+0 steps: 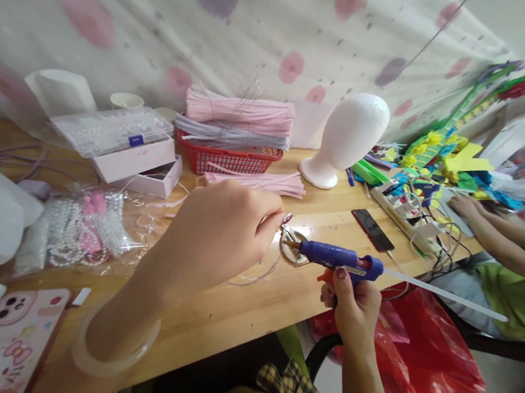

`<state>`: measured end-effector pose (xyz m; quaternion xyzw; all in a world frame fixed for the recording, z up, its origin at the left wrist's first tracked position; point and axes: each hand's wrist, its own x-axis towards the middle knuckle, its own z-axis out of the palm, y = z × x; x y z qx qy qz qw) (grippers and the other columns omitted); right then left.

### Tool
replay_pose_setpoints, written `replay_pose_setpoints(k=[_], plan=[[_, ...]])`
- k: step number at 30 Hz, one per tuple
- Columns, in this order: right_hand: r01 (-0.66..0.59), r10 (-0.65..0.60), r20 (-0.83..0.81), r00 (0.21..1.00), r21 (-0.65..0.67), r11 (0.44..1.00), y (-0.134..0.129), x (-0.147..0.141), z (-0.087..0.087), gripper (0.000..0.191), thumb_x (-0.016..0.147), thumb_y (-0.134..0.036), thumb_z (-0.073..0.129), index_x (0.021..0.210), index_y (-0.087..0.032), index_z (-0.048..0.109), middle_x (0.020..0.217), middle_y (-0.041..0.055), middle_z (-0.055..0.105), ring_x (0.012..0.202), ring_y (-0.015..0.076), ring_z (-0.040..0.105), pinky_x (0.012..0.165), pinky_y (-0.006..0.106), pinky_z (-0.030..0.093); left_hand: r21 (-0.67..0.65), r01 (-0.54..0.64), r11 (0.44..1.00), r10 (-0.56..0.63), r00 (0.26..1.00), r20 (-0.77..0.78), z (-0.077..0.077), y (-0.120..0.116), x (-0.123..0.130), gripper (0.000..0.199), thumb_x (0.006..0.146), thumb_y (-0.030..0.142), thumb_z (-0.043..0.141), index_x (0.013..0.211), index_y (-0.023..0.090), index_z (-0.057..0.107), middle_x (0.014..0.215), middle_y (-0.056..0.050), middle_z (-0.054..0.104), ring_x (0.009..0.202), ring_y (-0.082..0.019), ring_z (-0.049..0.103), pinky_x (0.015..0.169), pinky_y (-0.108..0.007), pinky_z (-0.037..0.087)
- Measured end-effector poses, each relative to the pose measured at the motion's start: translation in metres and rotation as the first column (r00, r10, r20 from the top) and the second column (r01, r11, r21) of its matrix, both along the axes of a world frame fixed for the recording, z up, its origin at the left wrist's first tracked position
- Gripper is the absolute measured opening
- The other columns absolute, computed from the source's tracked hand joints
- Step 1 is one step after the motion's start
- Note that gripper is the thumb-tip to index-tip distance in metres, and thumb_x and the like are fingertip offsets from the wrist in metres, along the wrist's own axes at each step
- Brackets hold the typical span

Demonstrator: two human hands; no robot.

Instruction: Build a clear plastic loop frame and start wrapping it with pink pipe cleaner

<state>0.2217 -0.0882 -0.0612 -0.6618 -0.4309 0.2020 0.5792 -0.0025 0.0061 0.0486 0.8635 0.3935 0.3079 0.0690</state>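
Note:
My left hand [221, 234] reaches across the table from the left, its fingertips pinched together; what they hold, if anything, is too small to make out. In my right hand [355, 305] is a blue glue gun [334, 257], gripped by its handle with a finger near the orange trigger. Its nozzle points left, close to my left fingertips. A long white glue stick [456, 298] sticks out of its back. Behind the nozzle lie small scissors [291, 240] with metal handles, partly hidden. Thin clear wire [256, 277] curls on the tabletop.
A red basket [230, 158] of pink and grey stems stands behind, beside a white foam head [355, 132]. Bagged pearl strings [88, 227] and a pink phone [13, 355] are left. A black phone [373, 230], power strip [406, 218] and another person's hands [468, 211] are right.

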Motion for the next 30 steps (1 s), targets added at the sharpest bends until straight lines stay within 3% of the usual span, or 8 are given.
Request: replay_pose_setpoints(k=[10, 17, 30], plan=[[0.037, -0.037, -0.053, 0.998, 0.013, 0.999, 0.0, -0.002, 0.0, 0.049, 0.078, -0.059, 0.068, 0.059, -0.015, 0.061, 0.04, -0.0041, 0.046, 0.036, 0.0094, 0.043, 0.041, 0.024, 0.038, -0.032, -0.004, 0.999, 0.004, 1.0, 0.002, 0.002, -0.001, 0.001, 0.027, 0.089, 0.024, 0.052, 0.073, 0.021, 0.073, 0.058, 0.001, 0.063, 0.048, -0.01, 0.043, 0.054, -0.029, 0.025], [0.005, -0.005, 0.003, 1.0, 0.04, 0.999, 0.003, 0.007, -0.005, 0.05, 0.079, -0.06, 0.067, 0.056, -0.016, 0.059, 0.036, -0.0036, 0.046, 0.031, 0.0107, 0.044, 0.036, 0.024, 0.038, -0.021, 0.001, 1.0, -0.001, 1.0, 0.013, 0.0, 0.0, -0.001, 0.027, 0.089, 0.025, 0.051, 0.079, 0.022, 0.075, 0.064, -0.001, 0.068, 0.053, -0.012, 0.051, 0.055, -0.029, 0.027], [0.011, -0.012, 0.008, 1.0, 0.025, 1.0, 0.0, 0.009, -0.009, 0.051, 0.08, -0.057, 0.067, 0.052, -0.016, 0.056, 0.037, -0.0028, 0.045, 0.033, 0.0104, 0.045, 0.036, 0.023, 0.038, -0.02, 0.013, 1.0, -0.012, 0.999, 0.043, -0.001, 0.001, -0.001, 0.025, 0.09, 0.026, 0.052, 0.082, 0.022, 0.076, 0.063, 0.0, 0.068, 0.053, -0.011, 0.05, 0.055, -0.027, 0.028]])
